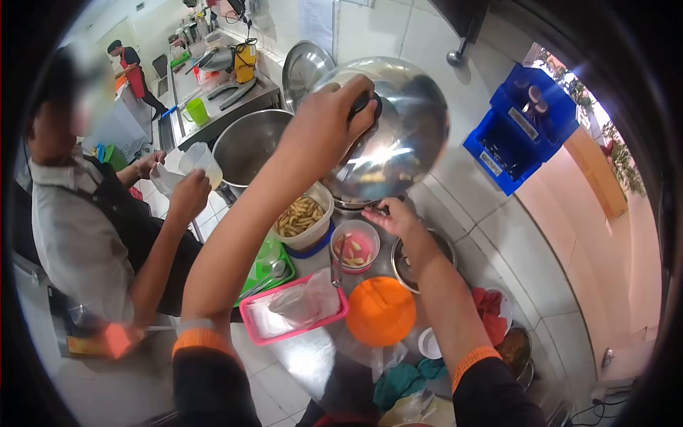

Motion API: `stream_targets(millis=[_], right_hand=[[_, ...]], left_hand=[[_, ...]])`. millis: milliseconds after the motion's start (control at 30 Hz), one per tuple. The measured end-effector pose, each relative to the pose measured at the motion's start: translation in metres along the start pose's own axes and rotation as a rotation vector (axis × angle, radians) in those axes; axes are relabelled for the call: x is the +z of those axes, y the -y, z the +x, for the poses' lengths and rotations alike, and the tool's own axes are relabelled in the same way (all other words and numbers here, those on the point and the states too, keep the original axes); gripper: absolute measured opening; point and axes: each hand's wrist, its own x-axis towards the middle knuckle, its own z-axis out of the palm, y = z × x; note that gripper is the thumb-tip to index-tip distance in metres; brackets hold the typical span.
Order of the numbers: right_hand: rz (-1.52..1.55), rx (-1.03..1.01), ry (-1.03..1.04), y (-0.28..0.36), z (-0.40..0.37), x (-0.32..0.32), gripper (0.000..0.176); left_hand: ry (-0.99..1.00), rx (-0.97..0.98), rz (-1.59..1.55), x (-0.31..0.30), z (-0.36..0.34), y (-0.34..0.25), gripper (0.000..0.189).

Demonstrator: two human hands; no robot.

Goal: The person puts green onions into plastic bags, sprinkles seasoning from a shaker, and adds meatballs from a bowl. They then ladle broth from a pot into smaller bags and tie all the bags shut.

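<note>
1. Both our hands are raised: the left hand [334,117] clutches the black knob [367,105] of a tilted steel lid [413,135].
2. Our right hand [391,217] sits palm up near that lid's lower edge; we cannot tell whether it grips anything.
3. We have a large pot [245,153] left of the lid and an orange round item [381,312] below.

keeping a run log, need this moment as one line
left hand: gripping metal lid by knob | right hand: below lid | co-worker: holding plastic container
</note>
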Motion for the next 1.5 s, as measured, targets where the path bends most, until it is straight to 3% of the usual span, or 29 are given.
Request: stream_targets(millis=[100,233,300,433,467,533,567,633,733,867,967,1067,1233,1267,1300,1367,1433,1500], right_hand=[[0.036,-0.111,0.004,0.012,-0.027,0.023,0.030],[0.063,-0.113,0.002,0.017,-0.029,0.034,0.045],[0.080,-0.109,0.027,0.020,-0.025,0.037,0.053],[-0.016,-0.269,0.100,0.032,-0.051,0.051,0.064],[0.035,-0.219,0.095,0.039,-0.060,0.056,0.069],[0.041,-0.213,0.240,0.053,-0.073,0.056,0.070],[0.050,-0.206,0.318,0.058,-0.078,0.054,0.069],[-0.125,-0.384,0.211,0.059,-0.117,0.073,0.064],[-0.089,-0.382,0.280,0.061,-0.177,0.079,0.058],[-0.106,-0.419,0.291,0.045,-0.297,0.070,0.051],[-0.049,-0.434,0.251,0.021,-0.401,0.056,0.050],[0.010,-0.436,0.014,-0.013,-0.496,0.025,0.045],[0.050,-0.425,-0.274,-0.090,-0.643,-0.061,0.038],[0.054,-0.417,-0.312,-0.106,-0.673,-0.062,0.038],[0.059,-0.404,-0.348,-0.123,-0.700,-0.065,0.039],[0.111,-0.393,-0.437,-0.163,-0.746,-0.074,0.040],[0.155,-0.371,-0.487,-0.199,-0.786,-0.089,0.041],[0.182,-0.359,-0.488,-0.239,-0.826,-0.111,0.042]], left_hand=[[0.021,-0.002,-0.056,-0.050,-0.056,-0.059,0.022],[0.349,-0.231,-0.101,-0.079,-0.167,-0.118,0.018],[0.518,-0.329,-0.159,-0.076,-0.220,-0.132,0.017],[0.700,-0.458,-0.174,-0.049,-0.326,-0.135,0.018],[0.716,-0.495,-0.148,-0.040,-0.356,-0.137,0.019],[0.762,-0.558,-0.099,-0.023,-0.407,-0.141,0.022],[0.735,-0.561,-0.096,-0.014,-0.425,-0.141,0.022],[0.692,-0.579,-0.095,0.000,-0.461,-0.149,0.022],[0.730,-0.495,-0.053,0.013,-0.484,-0.154,0.018],[0.666,-0.408,0.007,0.041,-0.510,-0.152,0.020],[0.530,-0.292,0.001,0.051,-0.514,-0.152,0.032],[0.433,-0.190,-0.080,0.045,-0.504,-0.157,0.052],[0.274,-0.200,-0.075,0.017,-0.467,-0.195,0.073],[0.354,-0.467,-0.381,-0.001,-0.447,-0.226,0.073],[0.302,-0.612,-0.733,0.002,-0.446,-0.244,0.075],[0.313,-0.664,-1.270,-0.014,-0.425,-0.304,0.079],[0.705,-0.691,-1.442,-0.001,-0.439,-0.317,0.083],[0.954,-0.763,-1.584,0.007,-0.458,-0.353,0.084]])
